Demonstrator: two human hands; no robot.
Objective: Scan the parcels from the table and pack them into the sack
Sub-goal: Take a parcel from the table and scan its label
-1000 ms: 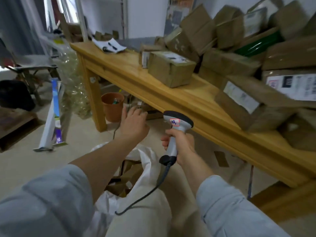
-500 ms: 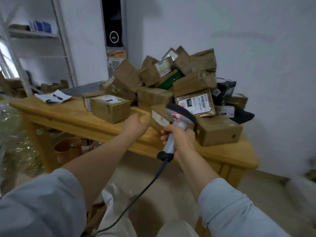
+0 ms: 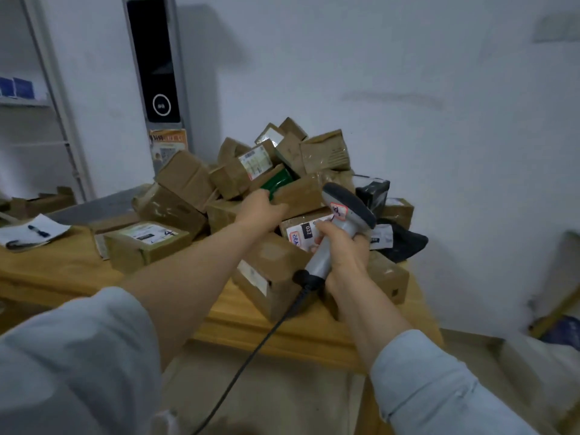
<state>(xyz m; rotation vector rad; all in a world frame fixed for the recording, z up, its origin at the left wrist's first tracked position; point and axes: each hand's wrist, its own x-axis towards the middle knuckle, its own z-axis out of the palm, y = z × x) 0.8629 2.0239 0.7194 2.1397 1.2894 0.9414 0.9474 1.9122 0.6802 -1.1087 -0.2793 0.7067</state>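
Note:
A heap of brown cardboard parcels covers the right end of the wooden table. My left hand reaches into the heap and grips the left end of a brown parcel, just below a green package. My right hand holds a grey handheld scanner by its handle in front of a labelled parcel. The scanner's black cable hangs down toward the floor. The sack is out of view.
A single labelled box stands apart on the table left of the heap. A sheet of paper with a pen lies at the table's left. Black poly bags sit at the heap's right. A dark wall panel rises behind.
The view has risen from the floor and sack to the heap. My left hand moved forward from the table's edge into the heap and took hold of a brown parcel. The scanner rose with it.

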